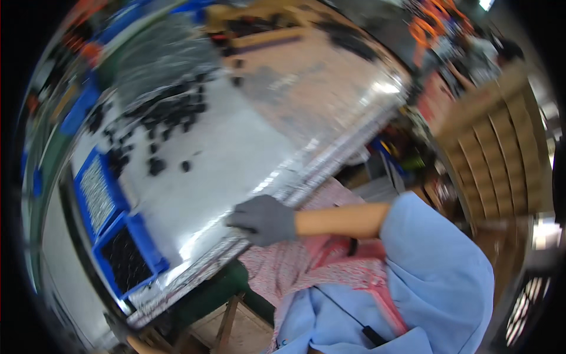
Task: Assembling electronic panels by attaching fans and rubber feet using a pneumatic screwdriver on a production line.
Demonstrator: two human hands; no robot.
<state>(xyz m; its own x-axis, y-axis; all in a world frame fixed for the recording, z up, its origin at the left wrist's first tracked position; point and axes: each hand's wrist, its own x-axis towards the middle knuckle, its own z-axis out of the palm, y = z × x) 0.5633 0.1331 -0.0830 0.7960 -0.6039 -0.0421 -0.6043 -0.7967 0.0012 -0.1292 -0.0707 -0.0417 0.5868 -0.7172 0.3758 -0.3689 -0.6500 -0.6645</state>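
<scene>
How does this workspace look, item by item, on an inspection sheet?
Surface: table, pale and shiny, brownish at far right.
Job's things: black pieces scattered; two blue bins, the nearer with black contents, the farther silvery.
Clutter: clear plastic and a tray toward the far side.
Hands: right hand, gray-gloved, at the near edge; left hand low at left, partly seen; grips unclear.
Cables: thin black cord across the shirt.
Surroundings: brown cartons, another person, orange coils.

right: brown ribbed stack (492, 147) | right edge: bright patch (545, 233) | top right: white light (486, 5)
</scene>
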